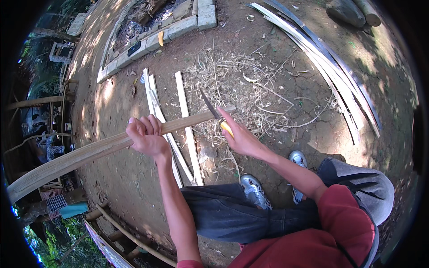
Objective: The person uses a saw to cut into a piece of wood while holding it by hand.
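A long pale strip of split bamboo or wood (94, 153) runs from the far left edge to the middle of the view. My left hand (148, 136) is closed around it, fingers curled over its upper edge. Close to the strip's right end, my right hand (239, 135) grips a knife (208, 104) by its yellow handle. The dark, slim blade points up and to the left, lying across the strip or just over it; whether it touches cannot be made out. Curled shavings (241, 85) are scattered on the ground beyond both hands.
Several pale strips (182, 98) lie on the dirt under the held piece. A bundle of long strips (330, 67) curves along the right. Concrete blocks (183, 27) edge a fire pit at the back, with a dark phone-like object (134, 48) on them. Logs (346, 12) lie far right.
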`<state>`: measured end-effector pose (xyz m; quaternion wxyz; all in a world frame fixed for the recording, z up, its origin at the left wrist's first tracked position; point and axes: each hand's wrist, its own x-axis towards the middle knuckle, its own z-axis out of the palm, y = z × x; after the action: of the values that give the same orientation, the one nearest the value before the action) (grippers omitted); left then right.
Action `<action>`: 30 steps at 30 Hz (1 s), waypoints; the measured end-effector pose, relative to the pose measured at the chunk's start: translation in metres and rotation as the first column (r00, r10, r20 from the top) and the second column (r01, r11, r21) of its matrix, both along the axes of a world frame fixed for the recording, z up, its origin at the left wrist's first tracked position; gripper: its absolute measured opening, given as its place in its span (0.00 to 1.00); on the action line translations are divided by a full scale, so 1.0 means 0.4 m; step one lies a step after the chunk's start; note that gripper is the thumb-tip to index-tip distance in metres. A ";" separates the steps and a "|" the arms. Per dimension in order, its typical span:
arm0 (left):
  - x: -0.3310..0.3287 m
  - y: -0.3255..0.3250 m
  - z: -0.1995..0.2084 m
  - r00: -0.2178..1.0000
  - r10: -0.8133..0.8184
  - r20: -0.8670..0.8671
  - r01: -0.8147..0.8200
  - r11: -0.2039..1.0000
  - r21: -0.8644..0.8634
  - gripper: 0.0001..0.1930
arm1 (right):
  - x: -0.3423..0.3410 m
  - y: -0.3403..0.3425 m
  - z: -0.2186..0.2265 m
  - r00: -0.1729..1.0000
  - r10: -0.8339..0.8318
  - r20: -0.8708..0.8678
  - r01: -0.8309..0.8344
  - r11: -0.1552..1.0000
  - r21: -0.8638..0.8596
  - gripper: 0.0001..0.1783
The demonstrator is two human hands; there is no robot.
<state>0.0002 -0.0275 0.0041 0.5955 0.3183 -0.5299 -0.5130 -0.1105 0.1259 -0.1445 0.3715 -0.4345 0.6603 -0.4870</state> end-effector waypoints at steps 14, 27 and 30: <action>-0.037 0.081 -0.015 0.999 0.034 -0.038 -0.037 0.995 -0.088 0.20 | 0.001 0.015 -0.035 0.980 0.056 -0.193 -0.041 0.996 0.078 0.35; -0.001 0.093 -0.029 0.999 -0.032 0.044 0.039 0.988 -0.152 0.21 | 0.053 0.017 0.047 0.956 0.026 -0.291 -0.041 0.998 -0.047 0.35; -0.031 0.123 -0.015 0.998 -0.043 0.052 0.050 0.989 -0.138 0.21 | 0.022 0.015 -0.006 0.941 -0.011 -0.339 0.007 1.000 -0.014 0.35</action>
<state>-0.0122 0.0217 -0.0019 0.5911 0.2759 -0.5861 -0.4806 -0.1016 0.1321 -0.1468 0.2475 -0.5111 0.7133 -0.4109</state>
